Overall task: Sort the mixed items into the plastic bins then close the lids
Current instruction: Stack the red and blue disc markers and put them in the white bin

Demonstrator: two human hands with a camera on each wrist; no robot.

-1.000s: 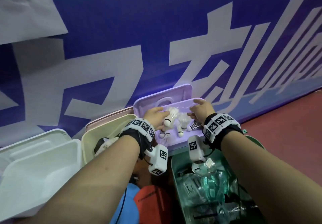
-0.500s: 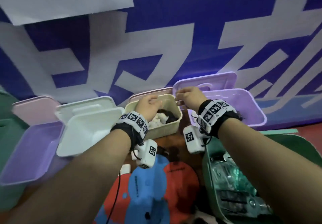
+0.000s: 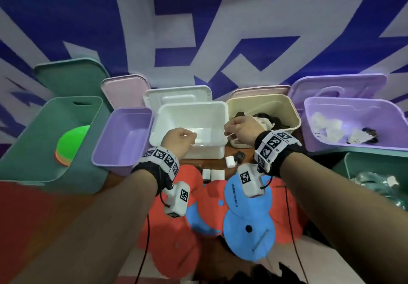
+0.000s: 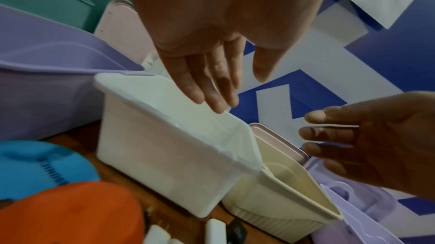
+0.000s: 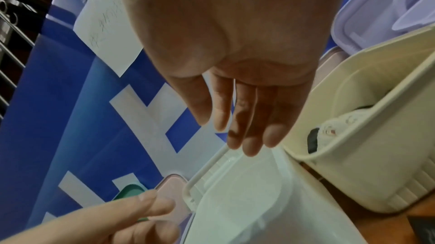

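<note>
Both the left hand [image 3: 179, 140] and right hand [image 3: 241, 129] hover slack and empty over the white bin [image 3: 189, 115], whose upright lid [image 3: 176, 94] they could knock.

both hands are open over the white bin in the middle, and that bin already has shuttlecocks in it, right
Not quite. Both the left hand and right hand are open over the white bin, but the head view shows nothing in that bin. The shuttlecocks lie in the purple bin on the right.

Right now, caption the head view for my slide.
Both empty hands, left hand and right hand, hover over the open white bin.
</note>
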